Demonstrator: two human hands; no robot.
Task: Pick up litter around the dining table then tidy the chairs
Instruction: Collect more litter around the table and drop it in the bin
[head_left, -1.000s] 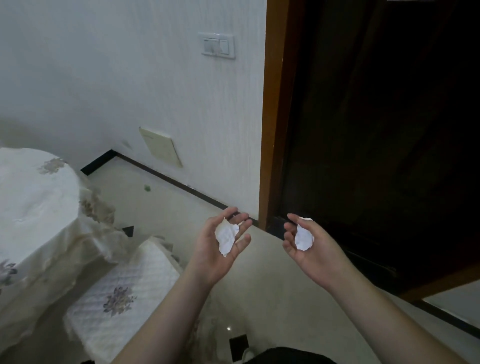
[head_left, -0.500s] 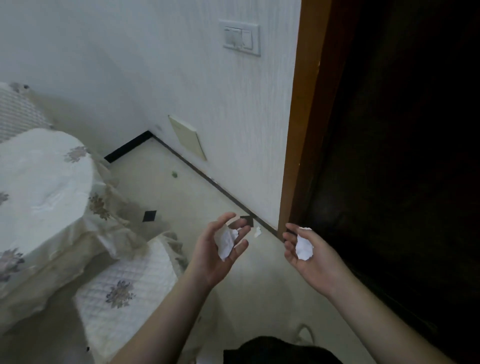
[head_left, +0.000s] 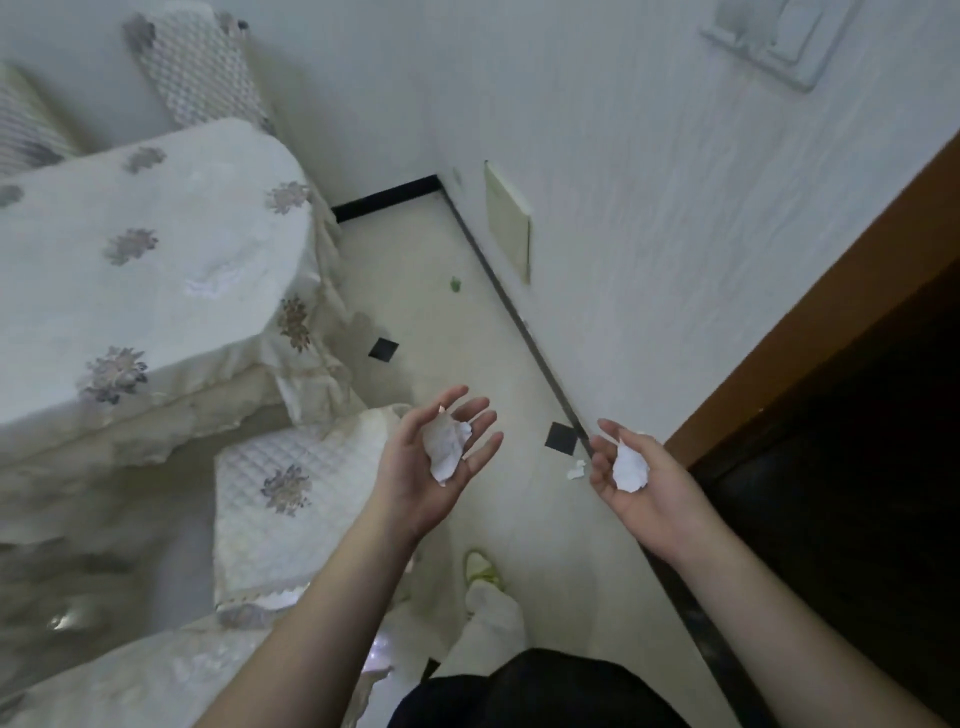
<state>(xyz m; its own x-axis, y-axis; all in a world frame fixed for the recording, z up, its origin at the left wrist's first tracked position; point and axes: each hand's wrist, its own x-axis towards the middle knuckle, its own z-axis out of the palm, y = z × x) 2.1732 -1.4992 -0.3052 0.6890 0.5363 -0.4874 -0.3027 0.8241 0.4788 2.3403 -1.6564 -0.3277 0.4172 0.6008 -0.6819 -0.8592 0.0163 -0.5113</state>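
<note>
A person's left hand (head_left: 434, 457) and right hand (head_left: 641, 480) are raised palm-up over a pale floor (head_left: 467, 322). A crumpled white paper wad (head_left: 445, 451) rests in the left palm, the fingers (head_left: 480, 415) spread wide and nearly straight. A second white wad (head_left: 629, 470) sits in the right palm, its fingers (head_left: 602, 460) loosely curled beside it. A small white scrap (head_left: 575, 469) lies on the floor by the wall, between the hands. Far left stands a cloth-draped surface (head_left: 156, 260), a covered chair (head_left: 291, 499) near it.
</note>
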